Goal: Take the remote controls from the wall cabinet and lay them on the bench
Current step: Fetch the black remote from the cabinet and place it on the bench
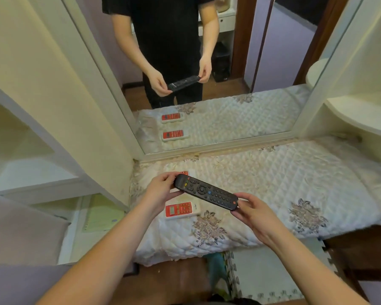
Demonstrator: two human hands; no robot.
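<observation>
Over the quilted worktop (273,179) we've got the black remote (206,192) held up in the air by both ends, buttons facing up. Our left hand (163,188) has its fingers (171,176) curled round the far end, and our right hand (254,213) pinches the near end between thumb and fingers. We'd guess the two-handed hold is just to keep it level and square it up before setting it down, since it sits at a slant right now.

Two red-and-white remotes are already down on the quilt: one (182,209) lies flat just below the black one, and the other (185,173) is mostly hidden behind our left hand and the black remote's tip. They look lined up in a column, so the black one probably wants a free spot beside them rather than on top.

The mirror (229,84) at the back shows the same hold from the front. The open cabinet shelves (31,172) are off to the left.
</observation>
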